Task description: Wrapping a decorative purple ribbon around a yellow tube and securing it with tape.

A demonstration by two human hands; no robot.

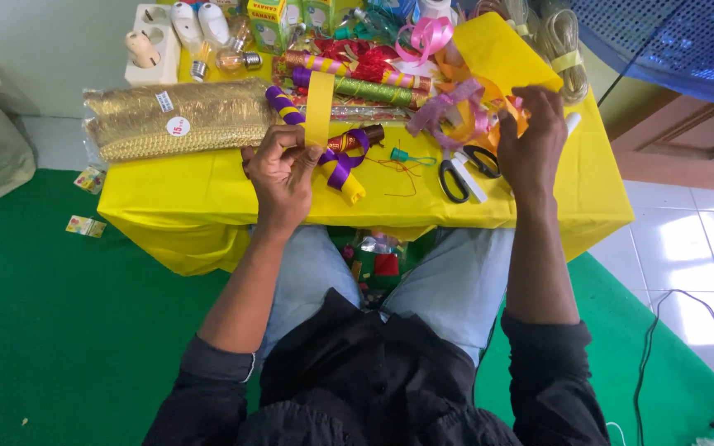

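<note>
Pinching yellow ribbon point(319, 107) in left hand point(284, 169), right hand point(530, 136) hiding tangled ribbons point(464, 107)

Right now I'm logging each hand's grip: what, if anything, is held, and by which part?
The left hand pinches a yellow ribbon strip at its lower end. The right hand grips tangled orange ribbon; where exactly cannot be told.

yellow ribbon strip point(318, 107) upright, purple-yellow wrapped stick point(324, 153) beneath

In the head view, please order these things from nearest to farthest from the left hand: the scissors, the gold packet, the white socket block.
From the left hand:
1. Gold packet, just to its left.
2. Scissors, to its right.
3. White socket block, at the far left corner.
</note>
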